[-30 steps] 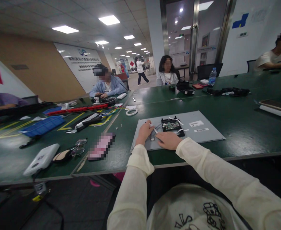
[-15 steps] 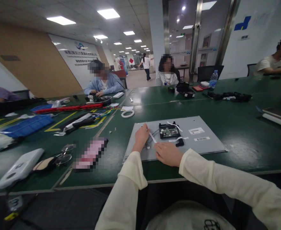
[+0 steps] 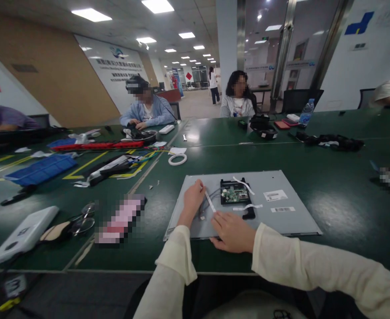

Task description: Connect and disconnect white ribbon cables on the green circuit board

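Note:
A flat grey panel lies before me, with a green circuit board in a black bracket on it. Over the grey cable left of the board slants a white strip of tape. My left hand pinches the upper end of this strip. At its lower end rest the fingertips of my right hand, thumb spread apart near the panel's front edge. Another white tape strip crosses the board's upper right, and a third white strip its lower edge.
A tape roll stands beyond the panel. To the left lie a pixelated pink object, glasses, a white device and a blue tray. Two people sit across the green table. A water bottle stands far right.
My right thumb has moved away from its fingers, toward the panel's front edge. My left hand stays at the strip's upper end. The whole view has shifted slightly.

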`<action>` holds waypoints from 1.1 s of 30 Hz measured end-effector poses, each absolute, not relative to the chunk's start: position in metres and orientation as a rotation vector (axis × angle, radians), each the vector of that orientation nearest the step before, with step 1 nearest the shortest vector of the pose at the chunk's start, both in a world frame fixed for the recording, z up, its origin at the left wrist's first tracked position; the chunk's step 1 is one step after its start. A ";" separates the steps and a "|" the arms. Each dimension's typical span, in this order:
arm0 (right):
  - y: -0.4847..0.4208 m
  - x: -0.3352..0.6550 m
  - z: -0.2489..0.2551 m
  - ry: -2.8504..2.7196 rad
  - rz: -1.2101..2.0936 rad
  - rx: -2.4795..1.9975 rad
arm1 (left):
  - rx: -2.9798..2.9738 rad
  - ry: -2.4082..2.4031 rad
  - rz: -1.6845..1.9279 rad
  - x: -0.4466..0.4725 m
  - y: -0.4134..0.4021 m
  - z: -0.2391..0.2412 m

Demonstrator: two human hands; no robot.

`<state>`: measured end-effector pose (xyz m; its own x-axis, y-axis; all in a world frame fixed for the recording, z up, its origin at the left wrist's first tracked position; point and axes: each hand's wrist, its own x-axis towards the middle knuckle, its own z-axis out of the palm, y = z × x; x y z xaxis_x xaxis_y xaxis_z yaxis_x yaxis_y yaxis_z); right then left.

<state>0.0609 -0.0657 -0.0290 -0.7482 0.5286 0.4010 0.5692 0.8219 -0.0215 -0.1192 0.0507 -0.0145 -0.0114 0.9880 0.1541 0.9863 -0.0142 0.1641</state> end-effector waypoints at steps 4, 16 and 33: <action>-0.065 0.060 -0.030 -2.589 -0.120 -0.845 | 2.153 2.160 0.398 -0.122 0.051 -0.013; -0.066 0.066 -0.033 -2.552 -0.086 -0.743 | 2.193 2.100 0.406 -0.123 0.048 -0.012; -0.067 0.073 -0.028 -2.508 0.048 -0.844 | 2.372 2.021 0.379 -0.117 0.036 -0.013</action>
<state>0.0733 -0.0670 -0.0279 -0.6888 0.5766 0.4394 0.5593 0.8083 -0.1838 -0.1173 0.0358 -0.0132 0.1418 0.9732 0.1812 0.9727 -0.1710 0.1572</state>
